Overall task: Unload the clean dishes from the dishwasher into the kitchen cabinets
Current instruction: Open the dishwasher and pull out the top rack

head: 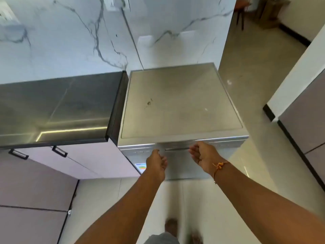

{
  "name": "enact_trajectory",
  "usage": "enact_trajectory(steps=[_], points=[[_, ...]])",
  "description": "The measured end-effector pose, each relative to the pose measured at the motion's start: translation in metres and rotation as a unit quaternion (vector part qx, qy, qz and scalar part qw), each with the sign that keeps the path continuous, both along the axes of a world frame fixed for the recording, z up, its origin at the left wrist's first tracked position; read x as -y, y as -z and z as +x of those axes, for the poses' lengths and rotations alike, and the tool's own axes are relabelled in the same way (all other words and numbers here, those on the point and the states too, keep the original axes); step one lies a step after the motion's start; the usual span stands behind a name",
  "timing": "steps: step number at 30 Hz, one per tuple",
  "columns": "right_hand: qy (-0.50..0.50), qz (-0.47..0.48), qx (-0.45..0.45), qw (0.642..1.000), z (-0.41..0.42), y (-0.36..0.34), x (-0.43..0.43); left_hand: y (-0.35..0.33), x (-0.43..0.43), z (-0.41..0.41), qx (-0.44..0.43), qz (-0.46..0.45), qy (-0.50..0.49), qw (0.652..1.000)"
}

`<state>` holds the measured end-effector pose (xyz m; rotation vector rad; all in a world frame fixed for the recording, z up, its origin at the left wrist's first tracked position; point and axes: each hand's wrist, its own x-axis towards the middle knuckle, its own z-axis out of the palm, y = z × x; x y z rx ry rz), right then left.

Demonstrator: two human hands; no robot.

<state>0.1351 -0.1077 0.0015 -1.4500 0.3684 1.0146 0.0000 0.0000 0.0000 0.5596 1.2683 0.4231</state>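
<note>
Pale floor tiles (198, 205) fill the near ground, with 2 blurred feet (171, 224) at the bottom edge. 2 bare forearms stretch forward from there. The left grip (156, 162) shows its back, fingers curled and thumb up by the left end of the handle (177, 148). I cannot tell whether it closes on anything. The right grip (202, 154), with 1 orange thread (219, 166) tied at its wrist, is turned palm up. Its fingers are loose and unclenched at the right part of the handle, not wrapped round it.

That 1 bar handle crosses the top of the door of 1 silver dishwasher (181, 103), which stands with its door shut. 1 coloured label (140, 167) sits on its front, just left of the left grip. Just beside the dishwasher on the left is 1 dark glossy table (52, 106). The pale cabinet fronts (88, 161) below it carry 2 black pulls (59, 151). Behind both rises 1 white marble wall (70, 41) with grey veins. At the far top right stands 1 blurred chair (241, 13).
</note>
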Motion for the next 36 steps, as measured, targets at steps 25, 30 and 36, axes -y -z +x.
enact_trajectory(steps=[25, 30, 36], points=[[0.209, 0.101, -0.118, 0.966, 0.001, 0.067, -0.1, 0.042, -0.114, -0.006, -0.04, -0.038, -0.201, 0.978], [0.218, 0.107, -0.117, 0.963, 0.0, 0.07, -0.099, 0.043, -0.114, -0.015, -0.019, -0.039, -0.2, 0.979], [0.248, 0.16, -0.117, 0.948, -0.01, 0.071, -0.091, 0.044, -0.109, -0.017, 0.05, -0.047, -0.194, 0.979]])
